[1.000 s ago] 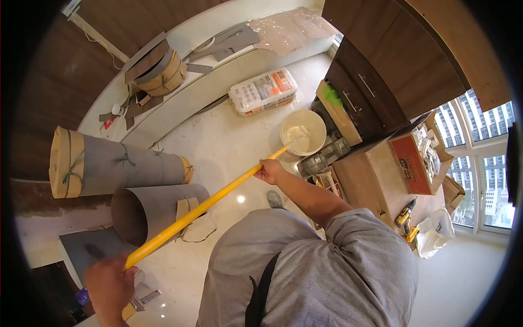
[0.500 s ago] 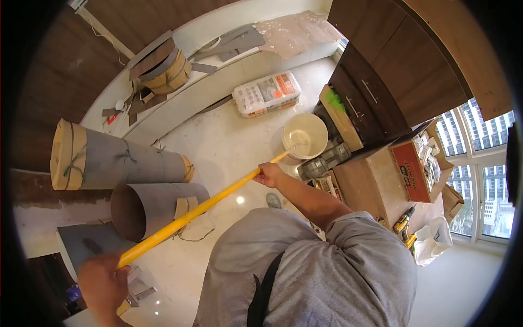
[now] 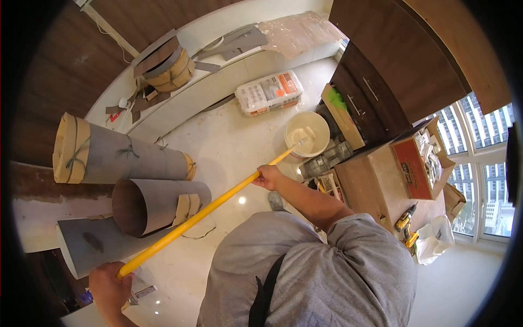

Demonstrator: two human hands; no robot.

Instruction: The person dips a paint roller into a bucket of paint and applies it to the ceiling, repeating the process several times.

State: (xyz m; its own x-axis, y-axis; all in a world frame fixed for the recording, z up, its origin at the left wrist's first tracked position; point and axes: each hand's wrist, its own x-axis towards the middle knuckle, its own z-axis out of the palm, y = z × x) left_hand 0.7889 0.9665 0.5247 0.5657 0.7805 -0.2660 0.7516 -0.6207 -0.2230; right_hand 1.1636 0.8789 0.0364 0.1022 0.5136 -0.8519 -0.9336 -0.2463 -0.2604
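A long yellow pole (image 3: 201, 215) slants across the view in front of my body. Near its lower end my left hand (image 3: 110, 286) is wrapped round it. My right hand (image 3: 270, 177) grips the pole farther up, closer to a white bucket (image 3: 287, 132). The pole's far end reaches into this bucket, where a pale roller-like head (image 3: 309, 132) shows at its tip. Whitish material coats the bucket's inside.
Rolled grey sheets (image 3: 136, 153) lie at left, beside an open grey tube (image 3: 163, 206). A plastic-wrapped bag (image 3: 269, 92) rests on the floor beyond the bucket. At right are dark cabinets (image 3: 376, 82), a red box (image 3: 412, 170) and a yellow drill (image 3: 405, 220).
My left hand has shifted slightly right and up with the pole's lower end. The pale head inside the bucket shows more plainly now. Both hands keep their hold.
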